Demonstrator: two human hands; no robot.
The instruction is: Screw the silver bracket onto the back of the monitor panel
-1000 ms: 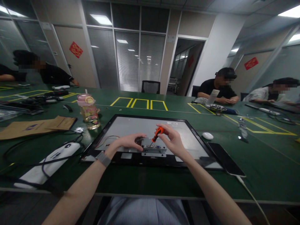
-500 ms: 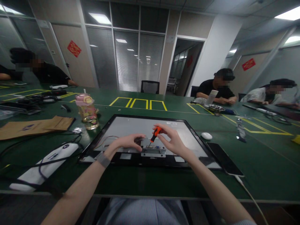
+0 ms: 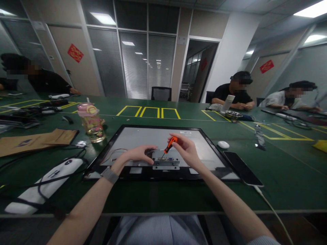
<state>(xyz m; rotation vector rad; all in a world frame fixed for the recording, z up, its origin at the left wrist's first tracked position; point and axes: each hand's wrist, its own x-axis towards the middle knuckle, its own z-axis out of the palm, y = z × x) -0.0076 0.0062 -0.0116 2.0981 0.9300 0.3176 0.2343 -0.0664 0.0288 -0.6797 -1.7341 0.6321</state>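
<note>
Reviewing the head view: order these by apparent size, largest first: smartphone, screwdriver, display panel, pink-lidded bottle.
1. Display panel
2. Pink-lidded bottle and smartphone: too alike to rank
3. Orange-and-black screwdriver

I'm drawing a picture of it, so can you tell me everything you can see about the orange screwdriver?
The screwdriver has a bright orange handle with black parts, which looks like plastic, and a thin, dark, metal-looking shaft. The right hand grips the handle between thumb and fingers. It leans, with the handle up and to the right and the shaft slanting down left to the silver bracket on the flat panel. The tip is too small to tell exactly what it touches.
</note>
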